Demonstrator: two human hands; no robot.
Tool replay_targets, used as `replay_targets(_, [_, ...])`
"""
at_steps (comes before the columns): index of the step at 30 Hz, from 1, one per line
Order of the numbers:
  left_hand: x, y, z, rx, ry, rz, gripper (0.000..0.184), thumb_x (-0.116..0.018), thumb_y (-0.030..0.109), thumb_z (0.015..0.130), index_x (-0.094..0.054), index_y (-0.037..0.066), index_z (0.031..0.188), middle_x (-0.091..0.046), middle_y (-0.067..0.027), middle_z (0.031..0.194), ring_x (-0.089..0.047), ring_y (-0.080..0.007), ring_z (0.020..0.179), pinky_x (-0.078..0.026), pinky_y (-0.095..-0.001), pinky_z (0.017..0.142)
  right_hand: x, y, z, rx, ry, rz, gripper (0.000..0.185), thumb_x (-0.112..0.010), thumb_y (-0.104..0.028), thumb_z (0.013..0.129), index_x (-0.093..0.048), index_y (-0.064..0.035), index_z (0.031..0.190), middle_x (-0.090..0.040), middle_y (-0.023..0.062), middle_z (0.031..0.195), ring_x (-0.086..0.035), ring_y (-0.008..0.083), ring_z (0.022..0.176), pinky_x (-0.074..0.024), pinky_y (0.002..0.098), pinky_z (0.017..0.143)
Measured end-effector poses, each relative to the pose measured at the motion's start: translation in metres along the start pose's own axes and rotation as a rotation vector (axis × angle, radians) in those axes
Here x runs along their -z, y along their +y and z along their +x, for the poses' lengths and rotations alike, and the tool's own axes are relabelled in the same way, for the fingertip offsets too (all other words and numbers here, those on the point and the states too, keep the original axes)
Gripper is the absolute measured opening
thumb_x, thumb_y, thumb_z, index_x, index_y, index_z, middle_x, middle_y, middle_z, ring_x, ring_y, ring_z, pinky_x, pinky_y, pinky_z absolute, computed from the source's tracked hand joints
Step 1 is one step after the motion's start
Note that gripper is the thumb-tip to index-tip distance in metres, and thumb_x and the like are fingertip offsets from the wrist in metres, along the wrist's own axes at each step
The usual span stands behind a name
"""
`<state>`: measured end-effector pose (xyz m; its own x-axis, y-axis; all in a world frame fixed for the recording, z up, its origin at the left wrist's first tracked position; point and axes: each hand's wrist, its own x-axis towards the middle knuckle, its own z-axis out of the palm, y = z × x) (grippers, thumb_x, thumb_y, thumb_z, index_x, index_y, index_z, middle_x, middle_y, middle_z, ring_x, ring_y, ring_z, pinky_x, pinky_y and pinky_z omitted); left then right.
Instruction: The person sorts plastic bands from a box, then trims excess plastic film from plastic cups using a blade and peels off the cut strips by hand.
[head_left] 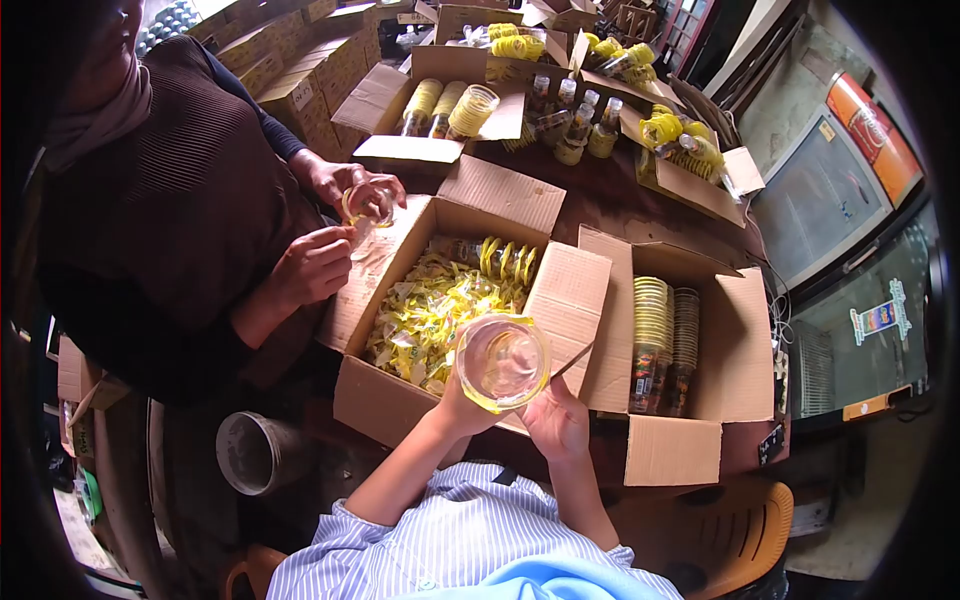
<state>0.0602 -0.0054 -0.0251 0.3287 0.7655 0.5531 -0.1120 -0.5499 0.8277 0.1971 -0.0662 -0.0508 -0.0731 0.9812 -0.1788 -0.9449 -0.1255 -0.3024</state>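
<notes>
My left hand [465, 405] is wrapped round a clear plastic cup [503, 362] with a yellowish rim, its mouth towards me. At the cup's lower right, my right hand [555, 415] is closed on a thin dark tool [572, 361], which points up and right. Beyond the cup stands an open cardboard box [385, 398] holding yellow and white scraps [440, 310] and a row of yellow-rimmed cups [508, 260]. Another open box [675, 450] on the right holds stacked cups [652, 330].
A co-worker [200, 200] at the left handles another clear cup [368, 203]. Several bottles [605, 128] and boxes of yellow-rimmed cups [470, 108] stand farther back. A grey bucket [262, 453] is lower left; an orange chair [745, 530] is lower right.
</notes>
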Motion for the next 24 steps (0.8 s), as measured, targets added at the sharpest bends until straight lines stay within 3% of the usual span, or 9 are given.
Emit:
replay_targets(2, [0.002, 0.013, 0.004, -0.044, 0.09, 0.139, 0.081, -0.078, 0.014, 0.058, -0.031, 0.004, 0.123, -0.043, -0.0094, 0.115, -0.038, -0.0244, 0.114, -0.032, -0.0362, 0.096, 0.006, -0.002, -0.009, 0.106, 0.077, -0.135, 0.015, -0.056, -0.006, 0.082, -0.059, -0.0099, 0.097, -0.046, 0.0105, 0.122, -0.038, 0.0262, 0.12, -0.0332, 0.0451, 0.097])
replay_targets(3, [0.005, 0.024, 0.009, -0.071, 0.062, 0.222, 0.079, -0.078, 0.012, 0.06, -0.027, 0.004, 0.12, -0.045, -0.0121, 0.112, -0.043, -0.0248, 0.109, -0.035, -0.0362, 0.093, 0.001, 0.001, -0.014, 0.321, 0.199, -0.35, 0.016, -0.056, -0.004, 0.082, -0.059, -0.0107, 0.096, -0.049, 0.0093, 0.115, -0.038, 0.0249, 0.12, -0.0324, 0.0422, 0.097])
replay_targets(5, [0.013, 0.04, 0.016, -0.116, 0.002, 0.385, 0.078, -0.077, 0.009, 0.063, -0.018, 0.003, 0.113, -0.048, -0.0174, 0.107, -0.053, -0.0256, 0.098, -0.041, -0.0364, 0.086, -0.008, -0.006, -0.015, 0.795, 0.244, -0.931, 0.016, -0.059, -0.001, 0.079, -0.058, -0.0088, 0.093, -0.052, 0.0082, 0.106, -0.05, 0.0201, 0.104, -0.037, 0.036, 0.091])
replay_targets(8, [0.012, 0.045, 0.01, -0.094, 0.023, 0.402, 0.077, -0.077, 0.009, 0.063, -0.017, 0.004, 0.112, -0.047, -0.0179, 0.107, -0.054, -0.0266, 0.097, -0.042, -0.0361, 0.085, -0.05, -0.013, -0.026, 1.08, 0.291, -1.318, 0.016, -0.063, 0.0, 0.075, -0.058, -0.0052, 0.089, -0.056, 0.0067, 0.089, -0.056, 0.0174, 0.079, -0.0403, 0.0302, 0.079])
replay_targets(12, [0.01, 0.048, 0.006, -0.072, 0.01, 0.427, 0.079, -0.077, 0.01, 0.063, -0.017, 0.002, 0.114, -0.046, -0.0173, 0.107, -0.053, -0.0268, 0.097, -0.042, -0.0356, 0.084, -0.059, -0.007, -0.012, 1.252, 0.179, -1.476, 0.016, -0.068, 0.0, 0.07, -0.06, -0.0044, 0.082, -0.055, 0.0029, 0.065, -0.052, 0.0171, 0.062, -0.037, 0.0281, 0.068])
replay_targets(15, [0.011, 0.056, 0.007, -0.101, -0.032, 0.647, 0.081, -0.077, 0.01, 0.063, -0.017, 0.001, 0.116, -0.045, -0.0172, 0.108, -0.053, -0.027, 0.097, -0.042, -0.0354, 0.085, -0.059, 0.0, -0.014, 1.275, 0.21, -1.566, 0.016, -0.069, -0.001, 0.069, -0.06, -0.0054, 0.082, -0.055, 0.0021, 0.065, -0.049, 0.0148, 0.06, -0.035, 0.0284, 0.068])
replay_targets(18, [0.008, 0.034, -0.004, -0.128, 0.034, 0.372, 0.089, -0.078, 0.013, 0.06, -0.022, 0.005, 0.129, -0.04, -0.0111, 0.117, -0.035, -0.0246, 0.115, -0.032, -0.0358, 0.094, -0.062, 0.0, -0.014, 1.325, 0.159, -1.656, 0.014, -0.066, -0.001, 0.071, -0.059, -0.0042, 0.083, -0.054, 0.0025, 0.065, -0.047, 0.0142, 0.059, -0.0348, 0.0281, 0.067])
replay_targets(24, [0.003, 0.028, -0.011, -0.076, 0.078, 0.11, 0.083, -0.077, 0.012, 0.06, -0.027, 0.003, 0.127, -0.042, -0.0114, 0.113, -0.037, -0.0239, 0.113, -0.037, -0.0321, 0.09, -0.066, 0.0, -0.014, 1.409, 0.168, -1.717, 0.017, -0.069, -0.004, 0.069, -0.062, -0.0102, 0.083, -0.053, -0.0024, 0.064, -0.045, 0.0122, 0.054, -0.0323, 0.0274, 0.066])
